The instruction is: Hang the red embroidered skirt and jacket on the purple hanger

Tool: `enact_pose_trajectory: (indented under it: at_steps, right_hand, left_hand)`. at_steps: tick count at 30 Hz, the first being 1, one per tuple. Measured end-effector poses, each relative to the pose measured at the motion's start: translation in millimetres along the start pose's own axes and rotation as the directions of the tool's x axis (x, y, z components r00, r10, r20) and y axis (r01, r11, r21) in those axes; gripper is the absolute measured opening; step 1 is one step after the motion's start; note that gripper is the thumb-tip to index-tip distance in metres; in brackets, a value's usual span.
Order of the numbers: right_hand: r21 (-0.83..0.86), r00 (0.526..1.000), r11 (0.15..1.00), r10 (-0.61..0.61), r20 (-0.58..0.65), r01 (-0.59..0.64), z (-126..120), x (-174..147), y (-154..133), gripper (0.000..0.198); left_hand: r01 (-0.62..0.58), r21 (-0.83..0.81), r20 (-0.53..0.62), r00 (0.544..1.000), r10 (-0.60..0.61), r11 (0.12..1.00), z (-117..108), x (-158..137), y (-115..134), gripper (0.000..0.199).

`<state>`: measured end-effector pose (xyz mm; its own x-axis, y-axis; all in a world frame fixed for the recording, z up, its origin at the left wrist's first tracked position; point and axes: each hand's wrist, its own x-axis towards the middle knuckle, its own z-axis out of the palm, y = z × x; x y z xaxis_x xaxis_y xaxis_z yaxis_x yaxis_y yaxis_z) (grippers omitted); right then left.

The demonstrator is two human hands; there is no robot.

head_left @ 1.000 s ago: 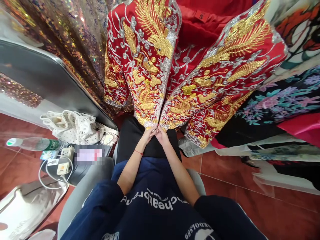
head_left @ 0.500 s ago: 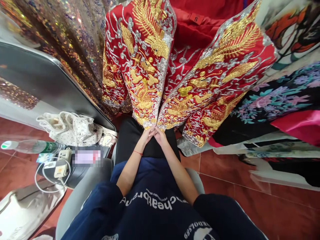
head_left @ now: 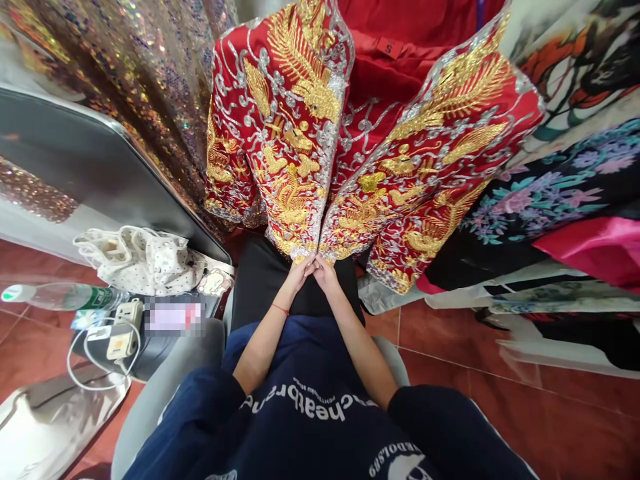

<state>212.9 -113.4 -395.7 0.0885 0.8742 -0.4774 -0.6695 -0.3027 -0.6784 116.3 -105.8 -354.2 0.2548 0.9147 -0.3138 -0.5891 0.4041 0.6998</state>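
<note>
A red jacket (head_left: 295,143) with gold and silver embroidery hangs in front of me, its front edges meeting at the hem and spread apart toward the collar. My left hand (head_left: 301,272) is closed on the hem corner of one front edge, a red string round its wrist. Right beside it, my right hand (head_left: 325,273) pinches the hem corner of the other edge. The two hands touch at the fingers above my lap. Fine detail between the fingertips is hidden. A red size label (head_left: 389,47) shows inside the neck.
To the left, a dark stool (head_left: 150,360) bears a plastic bottle (head_left: 65,297), a power strip (head_left: 125,327) with a white cable, and a spotted cloth pouch (head_left: 150,260). A dark panel (head_left: 100,167) leans behind. Floral garments (head_left: 555,180) hang at right; sequined fabric (head_left: 165,80) hangs at left.
The jacket's upper part has shifted slightly, its right shoulder a little to the left. Both hands have moved slightly right and keep their hold on the hem.
</note>
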Motion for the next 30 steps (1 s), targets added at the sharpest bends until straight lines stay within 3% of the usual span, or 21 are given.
enact_pose_trajectory:
  at_steps: [7,13,17,24,30]
  right_hand:
    - [-0.005,0.999,0.999,0.037,0.032,-0.036,13.3,1.2,11.4,0.03]
    - [0.002,0.997,1.0,0.006,0.072,-0.006,7.3,-3.2,-1.3,0.021]
    - [0.006,0.996,1.0,-0.015,0.087,0.015,6.1,-7.5,-10.6,0.032]
    - [0.031,0.995,0.995,-0.095,0.01,0.094,28.1,-11.0,-15.7,0.041]
    - [0.037,0.977,0.98,-0.194,-0.089,0.198,47.9,-35.6,-30.2,0.045]
  left_hand:
    - [-0.033,0.042,-0.034,0.999,0.035,0.999,-9.2,-2.6,7.9,0.037]
    - [-0.002,0.019,-0.027,1.0,0.003,1.0,-5.3,-1.8,10.1,0.049]
    - [-0.001,-0.007,-0.035,0.999,0.001,1.0,0.3,-0.4,10.3,0.057]
    - [-0.002,-0.007,-0.084,0.996,0.001,1.0,2.9,-6.4,7.4,0.041]
    - [0.082,-0.053,-0.043,0.996,-0.084,0.995,24.4,-26.0,24.5,0.039]
